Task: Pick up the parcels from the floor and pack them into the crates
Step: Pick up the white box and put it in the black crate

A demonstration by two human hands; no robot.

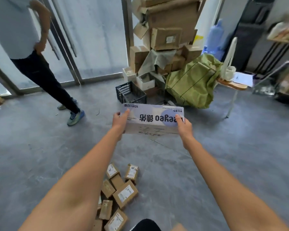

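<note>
A: How is the floor (207,164) finished?

B: It is laid in grey, mottled concrete, and pale daylight is let in through tall frosted windows (93,39) set in metal frames.

A: What is kept along the far side?

B: Flattened cardboard boxes (170,30) are stacked high beside the window frame. A green sack (192,82) is slumped just beside them, and a small wooden side table (233,85) is placed near it. A dark cabinet (250,35) is seen behind.
</note>
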